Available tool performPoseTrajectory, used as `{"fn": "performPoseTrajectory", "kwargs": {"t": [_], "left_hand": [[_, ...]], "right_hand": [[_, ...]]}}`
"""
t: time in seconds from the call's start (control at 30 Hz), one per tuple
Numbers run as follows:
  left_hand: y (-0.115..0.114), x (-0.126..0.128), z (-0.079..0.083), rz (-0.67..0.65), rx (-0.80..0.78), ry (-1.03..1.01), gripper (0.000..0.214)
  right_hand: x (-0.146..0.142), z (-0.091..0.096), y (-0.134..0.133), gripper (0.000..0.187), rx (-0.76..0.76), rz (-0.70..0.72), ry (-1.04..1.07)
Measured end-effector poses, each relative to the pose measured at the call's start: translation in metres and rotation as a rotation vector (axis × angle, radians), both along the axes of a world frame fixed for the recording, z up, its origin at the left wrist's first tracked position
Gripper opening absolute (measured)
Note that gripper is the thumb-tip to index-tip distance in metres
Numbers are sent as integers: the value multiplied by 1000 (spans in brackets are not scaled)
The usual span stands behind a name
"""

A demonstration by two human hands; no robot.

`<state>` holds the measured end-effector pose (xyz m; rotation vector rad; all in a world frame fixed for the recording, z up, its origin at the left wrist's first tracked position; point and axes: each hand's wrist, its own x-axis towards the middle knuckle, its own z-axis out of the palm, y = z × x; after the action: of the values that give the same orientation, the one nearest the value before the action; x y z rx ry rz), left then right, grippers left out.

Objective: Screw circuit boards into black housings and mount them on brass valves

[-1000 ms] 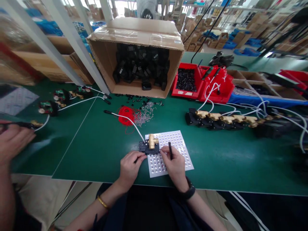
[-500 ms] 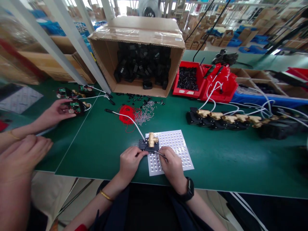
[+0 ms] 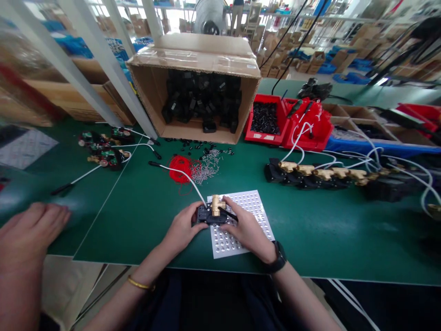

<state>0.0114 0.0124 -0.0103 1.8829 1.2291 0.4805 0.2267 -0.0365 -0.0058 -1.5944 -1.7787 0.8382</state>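
Near the table's front sits a black plastic housing (image 3: 204, 215) with a brass tee fitting (image 3: 216, 205) on top and a white cable (image 3: 188, 177) running back to a black plug. My left hand (image 3: 183, 225) grips the housing's left end between thumb and fingers. At its right end is my right hand (image 3: 246, 227), closed around a slim dark tool (image 3: 229, 214) that points toward the brass fitting; its exact kind is unclear. The fingertips of that hand also reach the housing. Underneath lies a white sheet (image 3: 255, 207) with rows of shiny round dots.
A co-worker's hand (image 3: 34, 230) rests at left, near several opened units (image 3: 110, 157). Red thread (image 3: 179, 168) and small metal pins (image 3: 206, 170) lie mid-table. Behind stand a cardboard box (image 3: 196, 64) of black housings and red bins (image 3: 265, 137). Brass-fitted units (image 3: 306, 177) line the right.
My right hand has shifted from the housing's front edge to its right end, and the tool now lies across it toward the fitting. The co-worker's other hand has left the opened unit.
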Motion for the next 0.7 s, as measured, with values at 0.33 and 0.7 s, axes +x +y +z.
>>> {"fn": "performPoseTrajectory", "kwargs": {"t": [0.33, 0.7], "left_hand": [[26, -8, 18, -161, -55, -148, 31], [50, 11, 45, 428, -608, -1004, 32]], "right_hand": [[6, 4, 2, 87, -43, 11, 41], [-8, 18, 10, 70, 59, 92, -155]]}}
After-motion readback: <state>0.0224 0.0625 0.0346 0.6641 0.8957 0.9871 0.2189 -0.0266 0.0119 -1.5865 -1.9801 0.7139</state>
